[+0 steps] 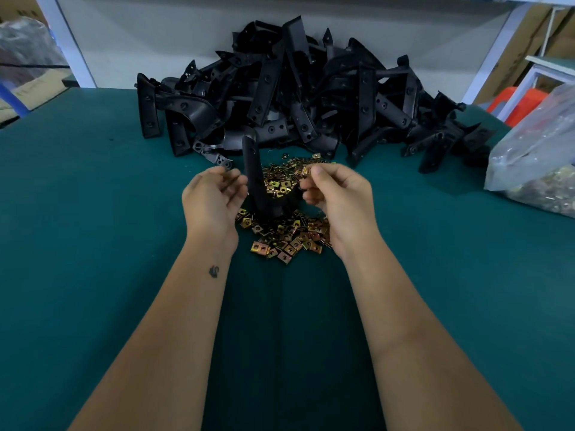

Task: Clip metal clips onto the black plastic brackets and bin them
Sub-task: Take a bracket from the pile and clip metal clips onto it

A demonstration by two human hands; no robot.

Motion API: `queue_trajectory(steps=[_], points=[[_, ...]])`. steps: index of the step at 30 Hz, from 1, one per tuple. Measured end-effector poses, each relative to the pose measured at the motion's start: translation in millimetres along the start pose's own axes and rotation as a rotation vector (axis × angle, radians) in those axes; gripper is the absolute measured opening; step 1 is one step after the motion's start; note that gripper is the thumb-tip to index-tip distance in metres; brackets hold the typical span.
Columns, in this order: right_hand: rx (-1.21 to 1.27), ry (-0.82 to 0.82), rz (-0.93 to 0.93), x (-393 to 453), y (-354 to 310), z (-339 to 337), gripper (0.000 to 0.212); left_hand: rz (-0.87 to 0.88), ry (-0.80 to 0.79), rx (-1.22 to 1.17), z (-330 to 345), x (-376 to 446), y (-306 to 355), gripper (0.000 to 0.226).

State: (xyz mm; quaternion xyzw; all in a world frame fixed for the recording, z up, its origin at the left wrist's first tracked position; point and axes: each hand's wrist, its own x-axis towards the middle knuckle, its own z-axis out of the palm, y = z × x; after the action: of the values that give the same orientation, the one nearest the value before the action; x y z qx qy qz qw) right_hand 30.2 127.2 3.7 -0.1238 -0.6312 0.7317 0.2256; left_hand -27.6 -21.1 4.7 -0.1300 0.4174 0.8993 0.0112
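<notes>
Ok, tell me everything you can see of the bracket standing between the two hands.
The bracket is matte black plastic, a long flat arm with small holes rising nearly upright from a wider curved base. It stands on the clip pile on the green table. A few clips lie on its base. The left hand is right beside it, contact unclear; the right hand holds a clip close by.
</notes>
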Motion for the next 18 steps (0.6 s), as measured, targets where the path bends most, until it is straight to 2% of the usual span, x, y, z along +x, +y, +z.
queue_trajectory(steps=[3,7,10,13,16,18], points=[[-0.108,0.075,-0.024,1,2,0,0.018,-0.012,0.03,0.073,-1,-1,-1,0.028],[-0.21,0.172,-0.017,2,3,-1,0.02,-0.084,0.029,0.015,-1,1,-1,0.029],[-0.389,0.21,-0.07,2,6,0,0.014,-0.112,0.02,0.041,-1,1,0,0.026],[-0.542,0.197,-0.124,1,8,3,0.009,0.034,0.018,0.346,-1,3,-3,0.03],[-0.616,0.16,-0.14,-1,8,4,0.018,0.245,-0.038,0.802,-5,2,-10,0.025],[-0.642,0.137,-0.148,0,8,4,0.017,0.399,-0.063,1.162,-9,0,-15,0.032]])
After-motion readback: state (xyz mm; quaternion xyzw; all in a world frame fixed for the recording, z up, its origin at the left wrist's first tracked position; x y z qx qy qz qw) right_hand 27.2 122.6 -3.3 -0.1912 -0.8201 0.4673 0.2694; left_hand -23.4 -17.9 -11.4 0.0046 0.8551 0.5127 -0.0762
